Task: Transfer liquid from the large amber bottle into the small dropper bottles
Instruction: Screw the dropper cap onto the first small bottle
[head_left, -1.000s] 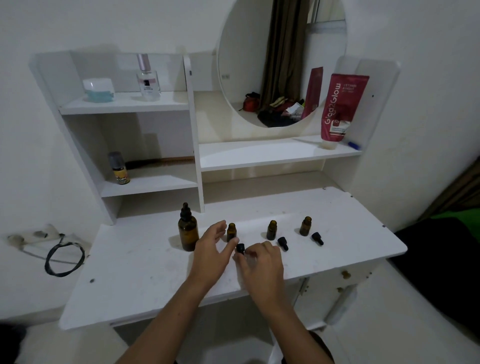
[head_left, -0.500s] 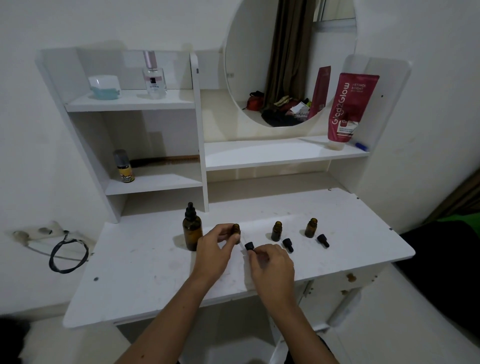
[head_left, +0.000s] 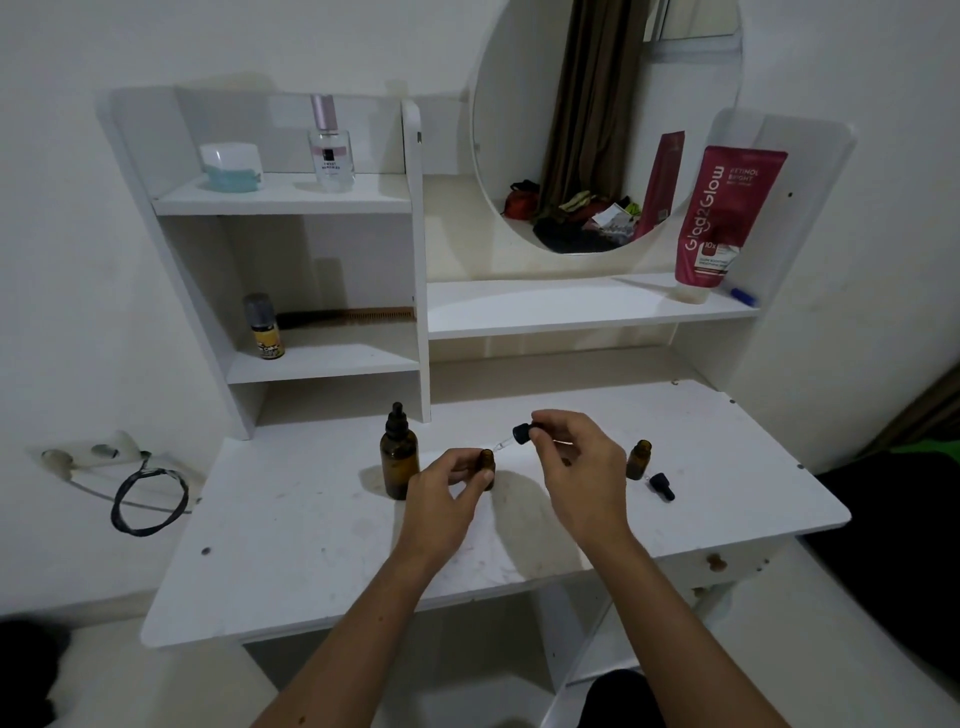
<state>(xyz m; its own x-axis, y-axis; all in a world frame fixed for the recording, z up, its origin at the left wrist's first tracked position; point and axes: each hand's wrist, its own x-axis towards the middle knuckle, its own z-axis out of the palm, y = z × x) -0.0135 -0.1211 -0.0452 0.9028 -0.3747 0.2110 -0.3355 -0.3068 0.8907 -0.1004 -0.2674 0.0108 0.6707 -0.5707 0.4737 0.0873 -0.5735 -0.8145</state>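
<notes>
Dropper (head_left: 511, 438) pinched by right hand (head_left: 582, 467) | left hand (head_left: 447, 493) grips small bottle (head_left: 487, 464)

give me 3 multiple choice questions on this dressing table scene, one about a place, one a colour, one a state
1. Where does the large amber glass bottle stand?
A. on the white tabletop, beside the left hand
B. on the top shelf
C. on the floor

2. What colour is the upright squeeze tube next to the round mirror?
A. green
B. red
C. yellow

3. What is the state of the small amber bottle in the left hand?
A. capped
B. lying on its side
C. open, its black-capped glass dropper held by the right hand

Answers:
1 A: it stands on the tabletop left of the hand.
2 B: the tube is red with pale lettering.
3 C: the dropper is out, its tip close over the bottle's mouth.
</notes>
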